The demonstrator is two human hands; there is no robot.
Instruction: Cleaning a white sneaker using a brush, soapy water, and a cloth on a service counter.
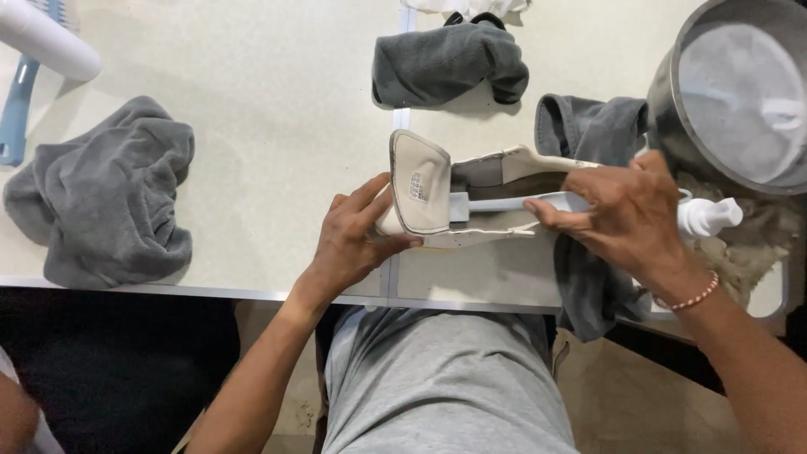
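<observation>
A cream shoe (424, 181) lies on its side near the front edge of the pale table (269, 92), its tongue pulled out toward me. My left hand (357, 240) grips the shoe at its toe end, thumb along the sole. My right hand (626, 214) holds a white brush handle (513, 203) that reaches into the shoe's opening; the brush head is hidden inside. A grey towel (588, 126) lies under and behind the shoe and hangs over the table edge.
A crumpled grey towel (105, 197) lies at the left, another grey towel (450, 63) at the back. A metal bowl (740, 92) of cloudy water stands at the right, with a white pump bottle (710, 216) beside it. A blue-handled brush (17, 109) and a white cylinder (46, 38) are far left.
</observation>
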